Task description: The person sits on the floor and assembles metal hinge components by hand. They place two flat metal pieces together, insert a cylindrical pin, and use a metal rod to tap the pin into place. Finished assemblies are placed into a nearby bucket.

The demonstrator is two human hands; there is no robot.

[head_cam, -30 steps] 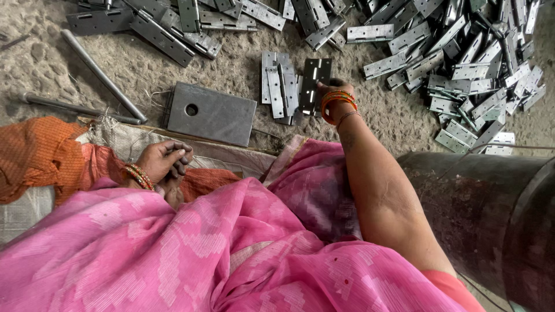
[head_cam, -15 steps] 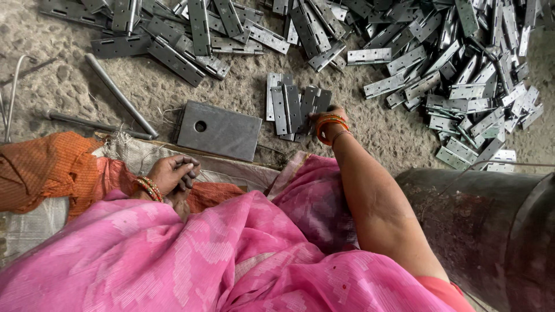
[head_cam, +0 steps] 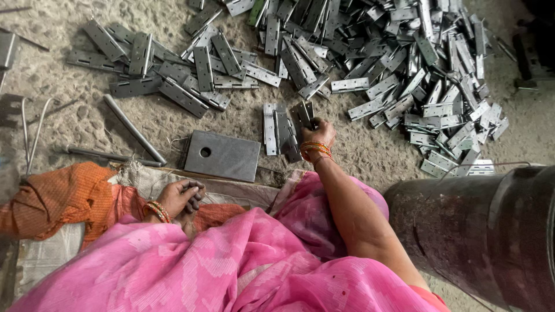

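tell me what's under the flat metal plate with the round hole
The flat metal plate lies on gritty ground, its near edge beside a wooden strip. Through the hole only darkness shows. Whatever sits beneath the plate is covered. The left hand rests nearby, not touching it.

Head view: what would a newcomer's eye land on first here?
The big heap of grey metal hinges strewn over the gritty floor, top and right. Next, the right hand reaching out to a small hinge stack beside a flat steel plate with one hole. Bright pink cloth fills the foreground.
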